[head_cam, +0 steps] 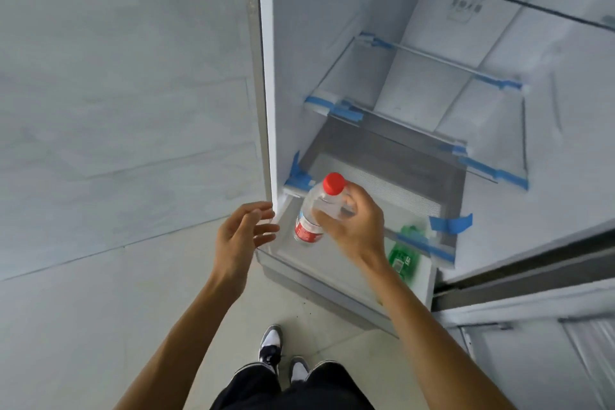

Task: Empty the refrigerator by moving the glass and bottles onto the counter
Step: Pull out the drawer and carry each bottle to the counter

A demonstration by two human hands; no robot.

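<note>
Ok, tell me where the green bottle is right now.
In the head view, the green bottle lies in the refrigerator's bottom drawer, at its right end, just beyond the right hand that holds the red-capped water bottle.

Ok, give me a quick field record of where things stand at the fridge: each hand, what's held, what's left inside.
right hand: grip closed around the upper body of the clear plastic bottle with red cap and red label
clear bottle pose: tilted, cap up, in front of the lowest compartment
left hand: open, empty, beside the bottle, not touching it
left inside: green plastic bottle lying in the bottom drawer, partly hidden by the right forearm
glass shelves: nothing visible on them
glass: not in view
counter: not in view
</note>
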